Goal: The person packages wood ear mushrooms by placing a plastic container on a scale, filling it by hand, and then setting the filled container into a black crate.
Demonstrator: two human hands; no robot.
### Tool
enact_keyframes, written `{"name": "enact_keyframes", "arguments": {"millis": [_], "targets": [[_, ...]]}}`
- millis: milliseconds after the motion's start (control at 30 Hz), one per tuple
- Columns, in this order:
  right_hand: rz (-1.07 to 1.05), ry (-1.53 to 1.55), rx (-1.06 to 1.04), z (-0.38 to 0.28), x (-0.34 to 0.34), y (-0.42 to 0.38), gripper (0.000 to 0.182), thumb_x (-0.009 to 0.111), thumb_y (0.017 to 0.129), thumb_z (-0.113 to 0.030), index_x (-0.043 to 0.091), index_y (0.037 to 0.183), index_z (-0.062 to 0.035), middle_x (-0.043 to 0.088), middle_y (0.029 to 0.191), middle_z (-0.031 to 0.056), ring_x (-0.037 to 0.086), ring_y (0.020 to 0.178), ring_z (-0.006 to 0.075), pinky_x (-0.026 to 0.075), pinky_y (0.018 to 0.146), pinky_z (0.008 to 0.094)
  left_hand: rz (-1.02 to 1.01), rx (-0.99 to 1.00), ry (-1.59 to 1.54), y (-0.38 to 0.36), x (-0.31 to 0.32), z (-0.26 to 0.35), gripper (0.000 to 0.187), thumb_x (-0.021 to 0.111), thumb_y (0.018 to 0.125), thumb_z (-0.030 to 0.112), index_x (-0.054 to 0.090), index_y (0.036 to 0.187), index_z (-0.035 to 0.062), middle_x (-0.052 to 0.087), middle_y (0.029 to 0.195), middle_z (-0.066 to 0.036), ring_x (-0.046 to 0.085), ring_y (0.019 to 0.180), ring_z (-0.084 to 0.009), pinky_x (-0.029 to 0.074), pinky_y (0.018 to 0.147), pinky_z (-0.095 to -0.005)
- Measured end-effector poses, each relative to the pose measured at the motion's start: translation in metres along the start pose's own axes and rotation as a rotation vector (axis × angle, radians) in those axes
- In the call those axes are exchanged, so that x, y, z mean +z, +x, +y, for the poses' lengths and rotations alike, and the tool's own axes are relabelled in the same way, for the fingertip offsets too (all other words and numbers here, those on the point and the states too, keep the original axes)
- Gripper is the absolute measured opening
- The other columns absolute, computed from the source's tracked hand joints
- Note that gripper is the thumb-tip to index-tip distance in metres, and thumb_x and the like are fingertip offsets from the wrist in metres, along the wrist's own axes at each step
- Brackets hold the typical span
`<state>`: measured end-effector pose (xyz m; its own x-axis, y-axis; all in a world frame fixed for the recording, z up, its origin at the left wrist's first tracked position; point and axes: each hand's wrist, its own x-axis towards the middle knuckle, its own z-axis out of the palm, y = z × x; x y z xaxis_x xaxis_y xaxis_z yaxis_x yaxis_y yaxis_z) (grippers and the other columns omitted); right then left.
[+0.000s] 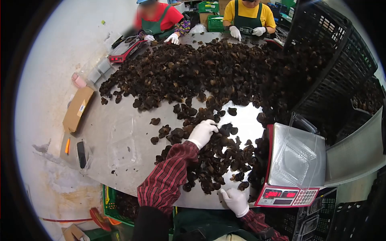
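Mushrooms (213, 148) lie under left hand (203, 132) fingers, seemingly touching.

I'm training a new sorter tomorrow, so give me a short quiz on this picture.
1. True or false: the left hand rests on the dark mushrooms.
2. What lies on the red scale? A) a clear tray B) a knife C) a phone
3. Where is the right hand: at the near edge of the table, or on the scale?

Key: 1 true. 2 A, the clear tray. 3 at the near edge, beside the mushrooms and left of the scale's display.
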<state>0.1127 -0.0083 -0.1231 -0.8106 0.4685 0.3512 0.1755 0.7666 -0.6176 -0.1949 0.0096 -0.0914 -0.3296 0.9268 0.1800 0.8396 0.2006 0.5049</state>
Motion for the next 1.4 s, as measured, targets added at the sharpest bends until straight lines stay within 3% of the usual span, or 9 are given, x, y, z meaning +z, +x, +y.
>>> {"name": "enact_keyframes", "arguments": {"millis": [267,400,467,600,867,1067,1167,1267,1400], "targets": [[0.060,0.078,0.086,0.000,0.001,-0.001,0.033,0.072,0.081,-0.020,0.050,0.058,-0.0069,0.049,0.056,0.0094,0.052,0.048,0.0285,0.043,0.046,0.0388,0.382,-0.019,-0.225,-0.072,-0.065,0.045,0.018,0.060,0.079,-0.005,0.069,0.090,0.0052,0.063,0.109,-0.011,0.060,0.103,-0.0268,0.048,0.087,-0.0320],[0.181,0.089,0.157,-0.013,-0.004,0.025,0.025,0.074,0.079,-0.021,0.056,0.071,-0.0056,0.051,0.061,0.0102,0.054,0.053,0.0284,0.044,0.049,0.0384,0.256,-0.127,-0.117,-0.133,-0.057,0.043,0.025,0.067,0.078,0.004,0.067,0.102,0.0104,0.055,0.122,-0.014,0.053,0.112,-0.0324,0.046,0.093,-0.0380],[0.187,-0.010,0.094,-0.026,-0.014,0.052,0.028,0.075,0.078,-0.020,0.059,0.092,-0.0020,0.058,0.075,0.0129,0.057,0.064,0.0285,0.045,0.055,0.0399,0.104,-0.080,-0.053,-0.143,-0.046,0.048,0.040,0.074,0.072,0.011,0.065,0.110,0.0148,0.051,0.128,-0.015,0.048,0.116,-0.0363,0.044,0.096,-0.0416],[-0.040,-0.229,0.026,-0.009,0.010,0.069,0.027,0.074,0.077,-0.018,0.055,0.089,-0.0034,0.052,0.076,0.0130,0.056,0.073,0.0314,0.045,0.062,0.0407,0.157,-0.175,-0.247,-0.149,-0.022,0.027,0.031,0.072,0.070,0.004,0.066,0.100,0.0099,0.054,0.122,-0.013,0.053,0.111,-0.0322,0.046,0.093,-0.0367],[0.194,-0.179,0.065,-0.010,-0.026,0.095,0.019,0.067,0.076,-0.003,0.054,0.089,-0.0032,0.055,0.077,0.0155,0.058,0.070,0.0346,0.047,0.060,0.0430,0.275,-0.145,-0.238,-0.121,-0.058,0.051,0.031,0.071,0.068,0.000,0.065,0.098,0.0062,0.057,0.107,-0.011,0.057,0.104,-0.0275,0.046,0.090,-0.0332],[-0.208,-0.515,0.070,0.008,-0.013,0.122,0.049,0.062,0.078,-0.005,0.048,0.124,0.0014,0.059,0.079,0.0148,0.063,0.073,0.0316,0.050,0.063,0.0412,-0.170,-0.096,0.257,-0.079,-0.029,0.070,0.067,0.058,0.070,-0.003,0.057,0.127,0.0319,0.053,0.102,-0.013,0.058,0.092,-0.0299,0.052,0.077,-0.0401],[-0.038,-0.300,-0.109,0.029,0.002,0.123,0.014,0.059,0.078,-0.002,0.057,0.092,-0.0016,0.058,0.075,0.0155,0.061,0.071,0.0328,0.049,0.062,0.0413,-0.169,-0.108,0.228,-0.069,-0.016,0.063,0.056,0.060,0.069,-0.001,0.063,0.118,0.0264,0.053,0.102,-0.013,0.058,0.093,-0.0302,0.052,0.079,-0.0406],[0.101,-0.221,-0.081,0.024,0.001,0.123,0.005,0.057,0.079,0.000,0.053,0.080,-0.0025,0.058,0.076,0.0163,0.060,0.071,0.0344,0.049,0.062,0.0419,-0.074,-0.114,0.097,-0.070,-0.015,0.060,0.042,0.061,0.068,0.000,0.067,0.105,0.0189,0.055,0.100,-0.011,0.059,0.092,-0.0297,0.051,0.080,-0.0396],[0.255,-0.123,0.018,-0.010,-0.043,0.126,0.017,0.059,0.077,0.003,0.059,0.094,-0.0016,0.057,0.077,0.0146,0.060,0.073,0.0333,0.049,0.065,0.0405,0.155,-0.103,-0.335,-0.066,-0.033,0.082,0.039,0.063,0.063,0.000,0.069,0.100,0.0109,0.059,0.099,-0.010,0.060,0.093,-0.0271,0.049,0.084,-0.0330]]}}
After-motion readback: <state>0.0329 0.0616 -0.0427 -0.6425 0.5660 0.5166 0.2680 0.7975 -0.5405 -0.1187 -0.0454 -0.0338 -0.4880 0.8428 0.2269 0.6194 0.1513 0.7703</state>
